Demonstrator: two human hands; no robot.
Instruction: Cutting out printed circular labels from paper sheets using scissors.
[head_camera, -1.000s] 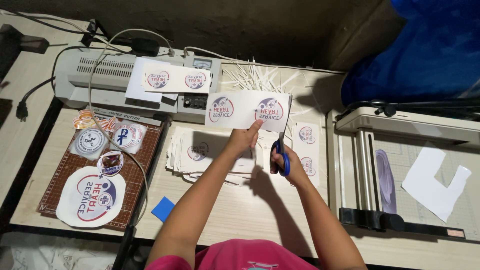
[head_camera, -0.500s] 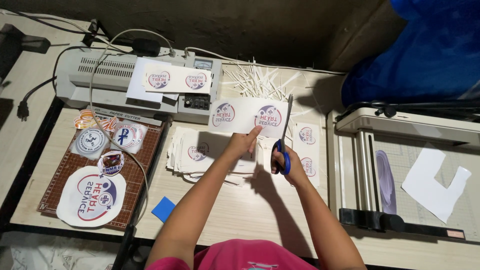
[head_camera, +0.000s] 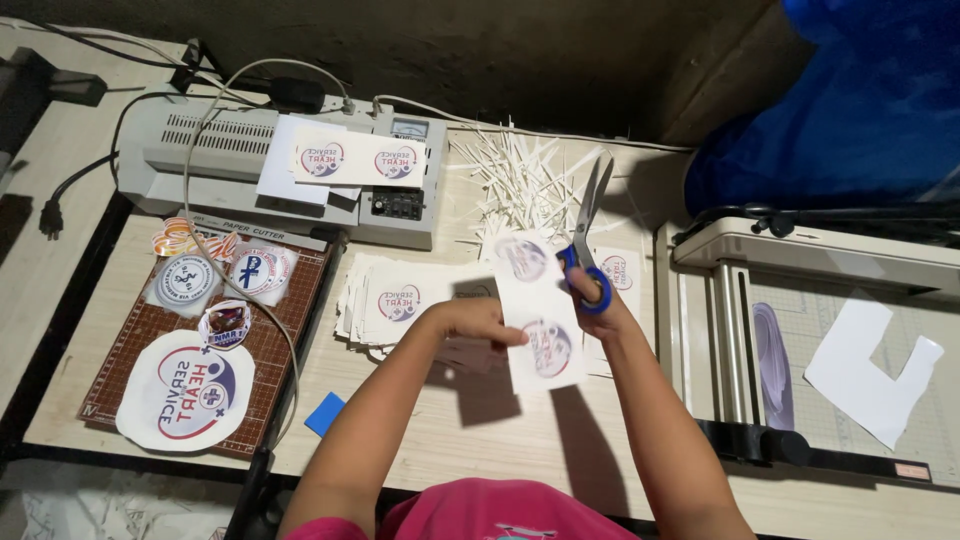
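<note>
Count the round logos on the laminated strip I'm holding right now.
2 on the strip, which the left hand holds: one near its far end, by the scissors in the right hand, one near its close end. None seems hidden.

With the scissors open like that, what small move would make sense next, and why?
Probably bringing the open scissors in the right hand down to the strip's edge. The left hand holds the white strip with two round printed designs, and the blades point away from it, not yet on the paper.
</note>
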